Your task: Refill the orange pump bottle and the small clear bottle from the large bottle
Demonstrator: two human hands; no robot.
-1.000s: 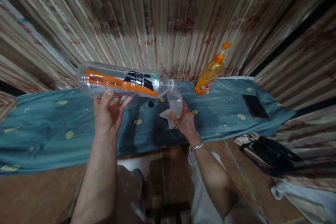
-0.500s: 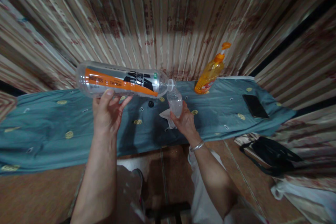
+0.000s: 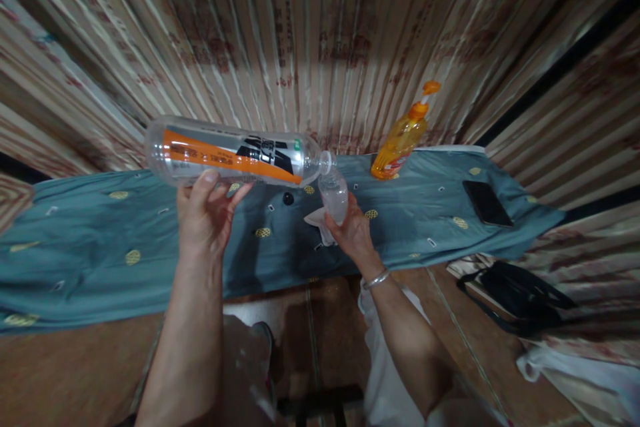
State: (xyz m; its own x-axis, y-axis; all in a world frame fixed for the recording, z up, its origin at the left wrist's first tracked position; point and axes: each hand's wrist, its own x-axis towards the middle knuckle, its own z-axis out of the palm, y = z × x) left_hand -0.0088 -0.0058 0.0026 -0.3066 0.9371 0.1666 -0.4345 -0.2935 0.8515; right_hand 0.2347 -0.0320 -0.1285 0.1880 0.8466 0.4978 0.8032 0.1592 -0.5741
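My left hand (image 3: 206, 217) grips a large clear plastic bottle (image 3: 233, 153) with an orange and black label, tipped on its side with its mouth pointing right. The mouth rests over the opening of a small clear bottle (image 3: 334, 195) that my right hand (image 3: 354, 232) holds tilted above the blue-green cloth (image 3: 90, 240) on the table. A silver bangle circles my right wrist. A small black cap (image 3: 287, 198) lies on the cloth just behind the bottles, and a white tissue (image 3: 318, 219) lies under my right hand.
An orange pump bottle (image 3: 400, 140) stands at the back of the table on the right. A black phone (image 3: 487, 203) lies near the cloth's right end. A black bag (image 3: 520, 293) sits on the floor to the right. A striped curtain hangs behind.
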